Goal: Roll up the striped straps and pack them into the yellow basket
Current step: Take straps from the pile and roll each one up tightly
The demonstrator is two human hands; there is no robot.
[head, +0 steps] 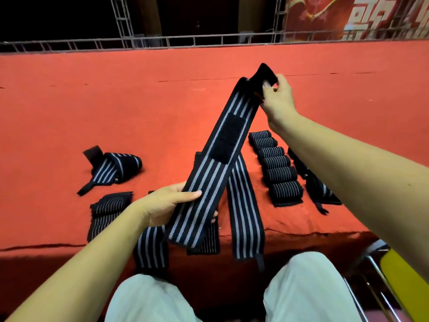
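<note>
one long black elastic strap with grey stripes (204,180) slants above the red cloth-covered table (92,101); the left hand (160,205) grips its near end, the right hand (278,98) pinches its black far tab. six rolled striped straps (276,162) lie in a row beneath.

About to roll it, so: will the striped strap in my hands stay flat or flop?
Probably floppy: the striped strap runs straight only because the left hand and right hand hold it between them, and its black tab folds over at the right hand. Likely light: a pinch carries it. Its fuzzy black patch may snag fabric.
</note>
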